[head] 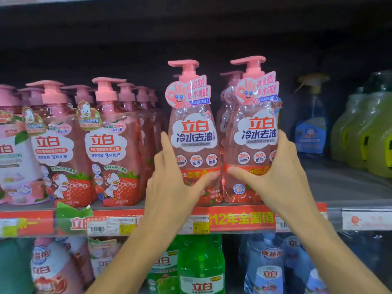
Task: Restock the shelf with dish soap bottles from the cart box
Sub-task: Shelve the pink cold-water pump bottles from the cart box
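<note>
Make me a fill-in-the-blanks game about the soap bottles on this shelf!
1. The left hand and the right hand hold ____ bottles in all.
2. The left bottle and the right bottle have pump tops coloured ____.
3. The lower-shelf bottle between the arms is ____.
4. The spray bottle to the right of the held ones is ____.
Missing words: two, pink, green, blue.

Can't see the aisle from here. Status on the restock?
Left hand grips left pink pump bottle. Right hand grips right pink pump bottle. Both upright at shelf front. Same bottles close behind.
</note>
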Demonstrator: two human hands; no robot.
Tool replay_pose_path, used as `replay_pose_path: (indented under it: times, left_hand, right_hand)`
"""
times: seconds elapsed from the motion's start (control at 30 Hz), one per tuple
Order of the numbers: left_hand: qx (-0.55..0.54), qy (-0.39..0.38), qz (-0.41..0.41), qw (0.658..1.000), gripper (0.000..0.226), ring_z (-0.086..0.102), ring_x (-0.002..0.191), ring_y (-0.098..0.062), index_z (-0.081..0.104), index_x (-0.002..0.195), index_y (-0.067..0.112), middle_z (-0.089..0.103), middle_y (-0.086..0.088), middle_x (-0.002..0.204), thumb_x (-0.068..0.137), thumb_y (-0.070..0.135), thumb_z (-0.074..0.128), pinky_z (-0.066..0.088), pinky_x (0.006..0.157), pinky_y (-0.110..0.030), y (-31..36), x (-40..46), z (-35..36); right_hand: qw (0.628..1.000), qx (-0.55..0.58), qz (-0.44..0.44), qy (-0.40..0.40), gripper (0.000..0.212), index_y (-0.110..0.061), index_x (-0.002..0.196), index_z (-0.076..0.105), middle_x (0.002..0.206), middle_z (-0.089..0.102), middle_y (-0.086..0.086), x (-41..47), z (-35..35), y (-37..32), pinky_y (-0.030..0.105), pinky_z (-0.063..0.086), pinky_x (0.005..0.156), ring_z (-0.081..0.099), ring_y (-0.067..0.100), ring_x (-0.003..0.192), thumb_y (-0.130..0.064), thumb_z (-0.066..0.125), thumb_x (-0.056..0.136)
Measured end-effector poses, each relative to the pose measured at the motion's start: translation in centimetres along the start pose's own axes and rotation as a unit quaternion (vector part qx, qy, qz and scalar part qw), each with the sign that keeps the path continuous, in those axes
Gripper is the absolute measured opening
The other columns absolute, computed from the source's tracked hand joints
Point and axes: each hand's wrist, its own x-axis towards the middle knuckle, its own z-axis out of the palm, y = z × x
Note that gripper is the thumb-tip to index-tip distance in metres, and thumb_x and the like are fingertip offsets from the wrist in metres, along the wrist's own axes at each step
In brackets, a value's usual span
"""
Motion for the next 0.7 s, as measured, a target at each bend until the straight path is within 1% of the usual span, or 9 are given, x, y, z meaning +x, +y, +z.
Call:
replay_pose_path:
  times: [0.1, 0.23, 0.33, 0.43, 0.53, 0.63, 0.7]
  left_hand:
    - [0.003, 0.001, 0.005, 1.000, 0.120, 0.042, 0.133, -0.020, -0.013, 0.155, 0.026, 0.029, 0.004, 0.152, 0.075, 0.066, 0.067, 0.033, 0.107, -0.040, -0.1, 0.5, 0.2]
    - [0.000, -0.008, 0.010, 1.000, 0.117, 0.041, 0.134, -0.021, -0.012, 0.155, 0.023, 0.026, 0.002, 0.155, 0.078, 0.063, 0.067, 0.033, 0.107, -0.043, -0.3, 1.2, 0.7]
    - [-0.018, -0.013, 0.011, 1.000, 0.116, 0.038, 0.137, -0.021, -0.011, 0.155, 0.024, 0.024, 0.001, 0.157, 0.079, 0.061, 0.068, 0.031, 0.110, -0.045, -0.8, 1.9, 1.2]
    - [-0.057, -0.013, 0.014, 0.998, 0.116, 0.038, 0.137, -0.018, -0.006, 0.156, 0.027, 0.028, 0.001, 0.155, 0.076, 0.059, 0.071, 0.033, 0.113, -0.047, -1.5, 2.5, 1.6]
    - [-0.083, -0.005, 0.016, 0.996, 0.113, 0.042, 0.133, -0.016, 0.000, 0.156, 0.030, 0.035, 0.001, 0.151, 0.074, 0.057, 0.074, 0.037, 0.110, -0.051, -2.0, 2.8, 2.0]
    - [-0.094, -0.001, 0.021, 0.995, 0.112, 0.042, 0.133, -0.015, 0.000, 0.155, 0.032, 0.035, 0.002, 0.151, 0.075, 0.056, 0.075, 0.037, 0.111, -0.050, -2.3, 2.9, 2.3]
    - [-0.096, -0.006, 0.024, 0.995, 0.112, 0.039, 0.137, -0.015, -0.004, 0.156, 0.032, 0.029, 0.003, 0.156, 0.078, 0.055, 0.073, 0.034, 0.114, -0.046, -2.4, 2.9, 2.3]
  right_hand:
    - [1.000, 0.006, 0.005, 0.008, 0.107, -0.030, 0.143, 0.033, 0.128, 0.047, -0.006, 0.1, 0.1, 0.1, 0.043, 0.048, 0.099, 0.052, 0.018, 0.122, -0.061, 0.086, 0.056]
    - [1.000, 0.001, 0.012, 0.013, 0.109, -0.030, 0.144, 0.031, 0.129, 0.047, -0.005, 0.0, 0.4, 0.0, 0.048, 0.049, 0.098, 0.050, 0.018, 0.122, -0.064, 0.085, 0.055]
    - [1.000, -0.003, 0.017, 0.014, 0.110, -0.029, 0.145, 0.030, 0.129, 0.046, -0.005, 0.0, 0.5, -0.2, 0.047, 0.049, 0.098, 0.050, 0.018, 0.123, -0.064, 0.084, 0.055]
    - [1.000, -0.015, 0.019, 0.015, 0.113, -0.028, 0.146, 0.028, 0.132, 0.045, -0.005, -0.1, 0.6, -0.3, 0.046, 0.050, 0.098, 0.049, 0.018, 0.124, -0.067, 0.082, 0.056]
    - [0.999, -0.027, 0.024, 0.014, 0.114, -0.028, 0.147, 0.026, 0.133, 0.045, -0.005, -0.1, 0.6, -0.3, 0.046, 0.050, 0.097, 0.049, 0.018, 0.124, -0.069, 0.081, 0.056]
    - [0.999, -0.040, 0.025, 0.010, 0.115, -0.027, 0.148, 0.025, 0.133, 0.045, -0.004, -0.1, 0.4, -0.3, 0.048, 0.050, 0.097, 0.050, 0.020, 0.124, -0.071, 0.079, 0.057]
    - [0.998, -0.063, 0.018, 0.004, 0.115, -0.024, 0.149, 0.022, 0.134, 0.046, -0.002, -0.1, 0.2, -0.5, 0.048, 0.050, 0.096, 0.050, 0.022, 0.125, -0.072, 0.076, 0.060]
